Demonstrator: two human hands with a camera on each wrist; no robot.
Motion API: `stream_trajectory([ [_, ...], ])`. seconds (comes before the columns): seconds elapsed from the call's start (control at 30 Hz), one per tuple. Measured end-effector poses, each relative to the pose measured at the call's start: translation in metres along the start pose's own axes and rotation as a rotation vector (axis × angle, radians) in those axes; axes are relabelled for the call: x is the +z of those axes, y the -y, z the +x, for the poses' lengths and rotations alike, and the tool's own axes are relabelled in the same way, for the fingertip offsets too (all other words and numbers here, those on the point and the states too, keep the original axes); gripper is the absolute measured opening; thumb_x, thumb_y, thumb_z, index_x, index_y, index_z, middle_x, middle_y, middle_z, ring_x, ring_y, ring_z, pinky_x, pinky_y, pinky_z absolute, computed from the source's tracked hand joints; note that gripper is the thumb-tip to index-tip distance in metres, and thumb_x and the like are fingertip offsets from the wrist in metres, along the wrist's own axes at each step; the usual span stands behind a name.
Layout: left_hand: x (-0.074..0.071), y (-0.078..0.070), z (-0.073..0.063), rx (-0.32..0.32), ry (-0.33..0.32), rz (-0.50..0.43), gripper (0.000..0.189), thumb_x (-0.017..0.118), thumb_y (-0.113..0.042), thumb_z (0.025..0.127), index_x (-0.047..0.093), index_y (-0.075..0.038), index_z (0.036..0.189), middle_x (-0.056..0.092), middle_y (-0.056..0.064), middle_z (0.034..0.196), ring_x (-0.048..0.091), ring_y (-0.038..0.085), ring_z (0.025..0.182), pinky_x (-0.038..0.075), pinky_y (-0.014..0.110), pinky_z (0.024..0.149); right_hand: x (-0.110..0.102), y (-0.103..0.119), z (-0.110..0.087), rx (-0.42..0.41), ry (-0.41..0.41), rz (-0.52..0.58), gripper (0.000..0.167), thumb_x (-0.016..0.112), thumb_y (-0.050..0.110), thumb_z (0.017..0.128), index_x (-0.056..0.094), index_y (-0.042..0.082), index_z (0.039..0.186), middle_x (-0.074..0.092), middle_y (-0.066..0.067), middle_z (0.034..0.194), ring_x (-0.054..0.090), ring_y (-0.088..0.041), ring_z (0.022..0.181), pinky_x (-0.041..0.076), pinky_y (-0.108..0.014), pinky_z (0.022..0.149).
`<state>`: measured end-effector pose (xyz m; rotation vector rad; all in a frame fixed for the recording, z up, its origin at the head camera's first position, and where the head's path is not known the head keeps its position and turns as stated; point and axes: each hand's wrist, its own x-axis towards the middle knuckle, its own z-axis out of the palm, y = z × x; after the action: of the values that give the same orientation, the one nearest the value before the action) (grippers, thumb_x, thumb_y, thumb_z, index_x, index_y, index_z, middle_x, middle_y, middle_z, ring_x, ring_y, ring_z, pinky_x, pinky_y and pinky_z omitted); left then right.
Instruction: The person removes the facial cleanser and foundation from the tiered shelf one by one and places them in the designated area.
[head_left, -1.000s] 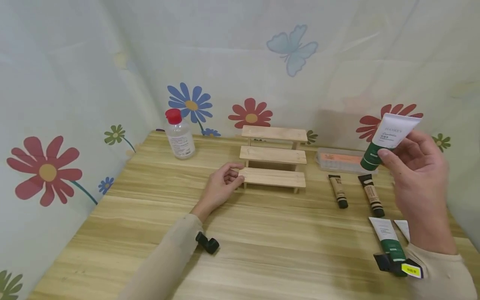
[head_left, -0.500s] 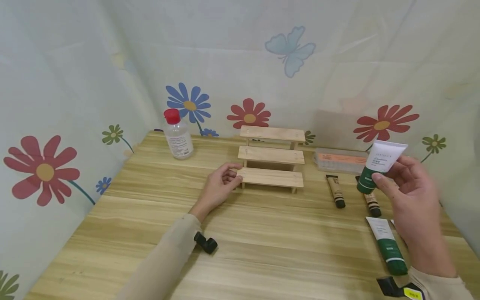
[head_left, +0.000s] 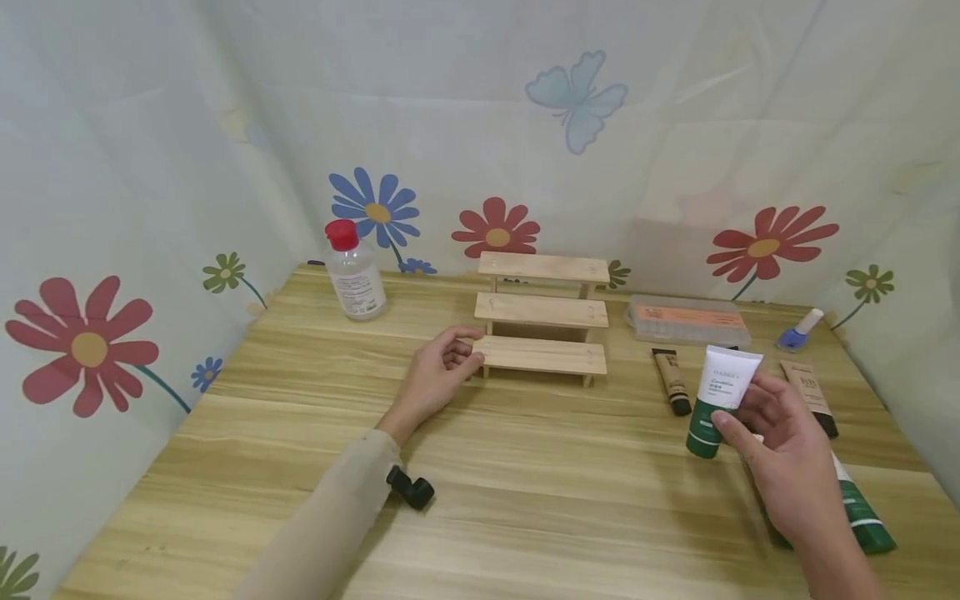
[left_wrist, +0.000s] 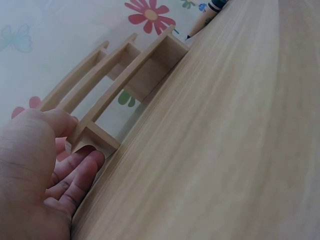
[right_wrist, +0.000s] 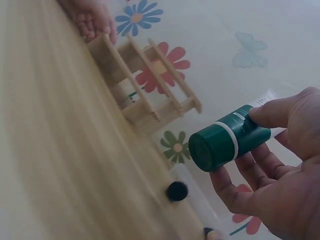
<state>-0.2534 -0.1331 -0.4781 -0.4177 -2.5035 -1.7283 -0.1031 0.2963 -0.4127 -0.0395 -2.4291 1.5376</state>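
Observation:
In the head view a three-tier wooden display stand (head_left: pixel 542 310) stands at the back of the table. My left hand (head_left: pixel 435 375) pinches the left end of its lowest tier; the left wrist view has the thumb and fingers at that end (left_wrist: pixel 80 135). To the right of the stand, my right hand (head_left: pixel 791 458) holds a white-and-green squeeze tube (head_left: pixel 722 400) above the table, thumb in front and fingers behind. The tube's green cap (right_wrist: pixel 212 147) points down in the head view. Partly hidden behind the right hand lies another white-and-green tube (head_left: pixel 862 512).
A red-capped clear bottle (head_left: pixel 356 283) stands left of the stand. To the right are a flat clear case (head_left: pixel 686 322), a small beige tube with a black cap (head_left: pixel 672 382), a BB tube (head_left: pixel 810 398) and a blue nail polish bottle (head_left: pixel 797 332). A floral curtain backs the table.
My right hand has lowered the tube and brought it left toward the stand, uncovering the nail polish and BB tube. The left hand has stayed on the stand.

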Motion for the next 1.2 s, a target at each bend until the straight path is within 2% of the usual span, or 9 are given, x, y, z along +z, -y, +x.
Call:
stream_trajectory([
  [0.17, 0.000, 0.000, -0.001, -0.003, -0.002, 0.004, 0.033, 0.078, -0.027, 0.108, 0.073, -0.021, 0.140, 0.078, 0.006, 0.111, 0.074, 0.022, 0.097, 0.059, 0.028, 0.084, 0.005, -0.012, -0.015, 0.050, 0.015, -0.026, 0.055, 0.078, 0.010, 0.106, 0.051, 0.015, 0.153, 0.065, 0.013, 0.123, 0.064, -0.001, 0.111, 0.053, -0.009, 0.088],
  [0.3, 0.000, 0.000, 0.000, -0.006, 0.000, 0.009, 0.032, 0.078, -0.026, 0.108, 0.073, -0.022, 0.140, 0.078, 0.005, 0.110, 0.074, 0.021, 0.096, 0.059, 0.029, 0.083, 0.006, -0.019, -0.025, 0.108, 0.042, -0.090, 0.061, 0.081, 0.017, 0.105, 0.048, 0.007, 0.156, 0.066, 0.012, 0.124, 0.063, 0.003, 0.109, 0.051, -0.008, 0.088],
  [0.4, 0.000, 0.000, 0.000, -0.003, 0.001, 0.015, 0.032, 0.077, -0.025, 0.108, 0.073, -0.022, 0.139, 0.078, 0.004, 0.110, 0.074, 0.020, 0.096, 0.060, 0.029, 0.082, 0.007, -0.020, -0.030, 0.175, 0.075, -0.131, 0.069, 0.081, 0.022, 0.106, 0.044, 0.003, 0.161, 0.068, -0.003, 0.136, 0.061, 0.008, 0.107, 0.051, -0.007, 0.086],
  [0.53, 0.000, 0.001, 0.000, 0.004, -0.002, 0.019, 0.031, 0.077, -0.025, 0.108, 0.073, -0.023, 0.139, 0.079, 0.003, 0.109, 0.074, 0.019, 0.095, 0.060, 0.028, 0.082, 0.008, -0.022, -0.035, 0.233, 0.108, -0.159, 0.072, 0.082, 0.025, 0.105, 0.044, 0.003, 0.163, 0.063, -0.024, 0.148, 0.059, 0.010, 0.105, 0.051, -0.007, 0.085],
  [0.8, 0.000, 0.002, 0.000, 0.007, -0.005, 0.021, 0.030, 0.078, -0.025, 0.107, 0.073, -0.024, 0.137, 0.079, 0.001, 0.108, 0.074, 0.018, 0.094, 0.060, 0.028, 0.081, 0.005, -0.025, -0.037, 0.287, 0.190, -0.198, 0.080, 0.083, 0.032, 0.104, 0.042, -0.004, 0.164, 0.065, -0.025, 0.144, 0.063, 0.009, 0.101, 0.055, -0.012, 0.082],
  [1.03, 0.000, 0.004, 0.000, 0.002, -0.003, 0.016, 0.030, 0.077, -0.026, 0.108, 0.073, -0.023, 0.137, 0.078, 0.002, 0.108, 0.074, 0.019, 0.095, 0.060, 0.029, 0.082, 0.003, -0.027, -0.033, 0.366, 0.258, -0.226, 0.088, 0.079, 0.046, 0.105, 0.040, -0.001, 0.168, 0.061, -0.025, 0.147, 0.070, -0.014, 0.114, 0.059, -0.019, 0.081],
  [1.2, 0.000, 0.004, 0.000, 0.001, -0.003, 0.016, 0.030, 0.077, -0.027, 0.108, 0.073, -0.024, 0.137, 0.078, 0.002, 0.109, 0.074, 0.018, 0.095, 0.060, 0.029, 0.083, 0.006, -0.028, -0.034, 0.352, 0.253, -0.239, 0.084, 0.081, 0.044, 0.104, 0.045, 0.001, 0.166, 0.065, -0.025, 0.143, 0.070, -0.010, 0.107, 0.060, -0.023, 0.078],
])
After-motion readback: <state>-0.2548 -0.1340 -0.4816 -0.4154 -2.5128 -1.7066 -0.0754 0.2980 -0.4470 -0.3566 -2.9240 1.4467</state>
